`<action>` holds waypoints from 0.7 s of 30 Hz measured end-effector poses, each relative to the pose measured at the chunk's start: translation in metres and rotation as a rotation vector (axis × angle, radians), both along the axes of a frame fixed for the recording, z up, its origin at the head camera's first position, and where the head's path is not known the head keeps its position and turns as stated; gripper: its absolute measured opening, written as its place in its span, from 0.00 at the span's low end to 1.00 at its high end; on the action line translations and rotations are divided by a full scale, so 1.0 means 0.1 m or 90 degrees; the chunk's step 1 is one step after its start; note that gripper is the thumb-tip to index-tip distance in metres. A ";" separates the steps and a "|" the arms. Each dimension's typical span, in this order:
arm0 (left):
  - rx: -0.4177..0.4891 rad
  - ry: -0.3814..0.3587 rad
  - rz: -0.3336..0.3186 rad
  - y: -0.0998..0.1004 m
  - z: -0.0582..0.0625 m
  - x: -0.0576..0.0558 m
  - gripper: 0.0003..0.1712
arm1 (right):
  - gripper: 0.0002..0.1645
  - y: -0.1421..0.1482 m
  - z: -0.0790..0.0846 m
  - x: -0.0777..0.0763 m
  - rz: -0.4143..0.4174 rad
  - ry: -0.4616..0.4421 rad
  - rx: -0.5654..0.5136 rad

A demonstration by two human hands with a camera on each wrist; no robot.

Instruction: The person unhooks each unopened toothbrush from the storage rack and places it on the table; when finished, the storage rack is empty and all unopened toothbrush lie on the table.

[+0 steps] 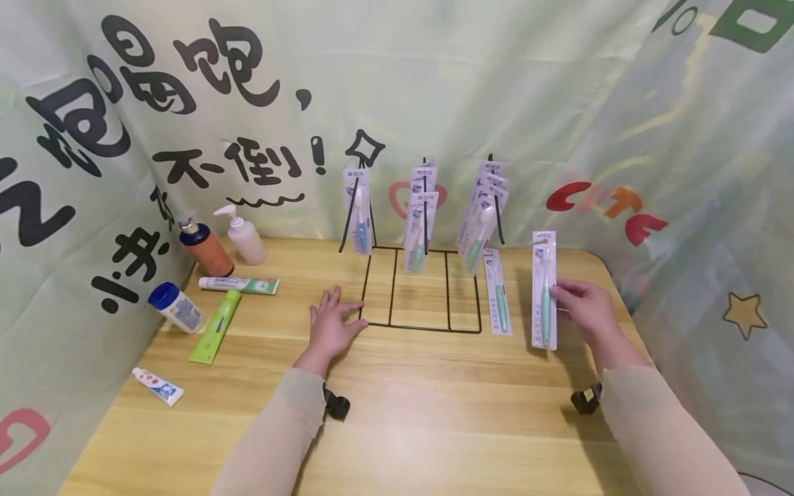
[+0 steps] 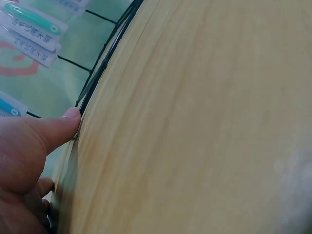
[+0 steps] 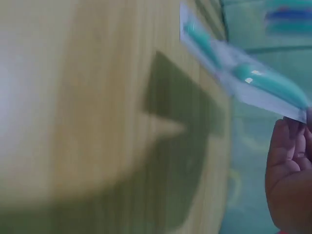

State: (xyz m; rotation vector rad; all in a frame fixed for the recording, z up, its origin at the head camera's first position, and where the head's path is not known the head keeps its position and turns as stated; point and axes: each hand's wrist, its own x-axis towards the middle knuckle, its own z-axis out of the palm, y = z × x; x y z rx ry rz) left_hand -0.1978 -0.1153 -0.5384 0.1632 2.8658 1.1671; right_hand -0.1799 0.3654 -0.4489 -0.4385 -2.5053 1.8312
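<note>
My right hand (image 1: 589, 310) pinches the right edge of a packaged toothbrush (image 1: 546, 296) with a teal handle. It holds the pack upright, hook hole at the top, right of a black wire display rack (image 1: 422, 328). In the right wrist view the same pack slants above its shadow. My left hand (image 1: 330, 324) has its fingers spread at the rack's left front corner. The left wrist view shows its thumb (image 2: 68, 119) touching the wire. Packaged toothbrushes hang on the rack's left hook (image 1: 358, 213), middle hook (image 1: 422, 227) and right hook (image 1: 484, 220).
Another packaged toothbrush (image 1: 498, 293) lies beside the rack's right side. Along the table's left stand an orange bottle (image 1: 211, 251), a pink pump bottle (image 1: 246, 241) and a blue-capped bottle (image 1: 180, 310). Toothpaste (image 1: 238, 284), a green tube (image 1: 215, 331) and a small tube (image 1: 158, 386) lie near them.
</note>
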 end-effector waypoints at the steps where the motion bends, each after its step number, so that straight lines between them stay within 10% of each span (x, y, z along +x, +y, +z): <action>1: -0.001 0.000 -0.001 0.00 0.00 -0.01 0.28 | 0.32 0.02 -0.01 -0.07 -0.004 -0.020 0.025; 9: -0.009 -0.007 -0.007 0.01 -0.01 -0.05 0.28 | 0.29 -0.01 -0.22 -0.49 -0.048 -0.140 0.119; 21: -0.013 0.003 0.000 -0.02 -0.01 -0.03 0.27 | 0.22 -0.11 -0.40 -0.69 -0.045 -0.145 0.238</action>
